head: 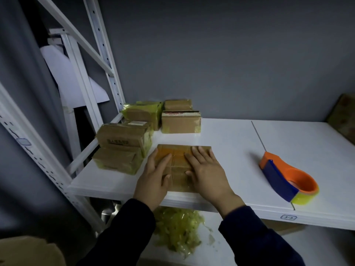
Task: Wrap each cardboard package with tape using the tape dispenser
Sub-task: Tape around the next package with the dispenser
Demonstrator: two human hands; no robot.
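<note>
While the left hand [153,175] and right hand [205,173] press flat, fingers straight, on the cardboard package [179,166] at the front edge of the shelf [230,143], the step looks like smoothing tape down; next, the right hand would need the tape dispenser [286,179], lying well apart to its right.

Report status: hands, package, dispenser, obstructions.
Left hand and right hand flat on the cardboard package, pressing. Tape dispenser lies on the shelf to the right, untouched. Nothing between them.
</note>
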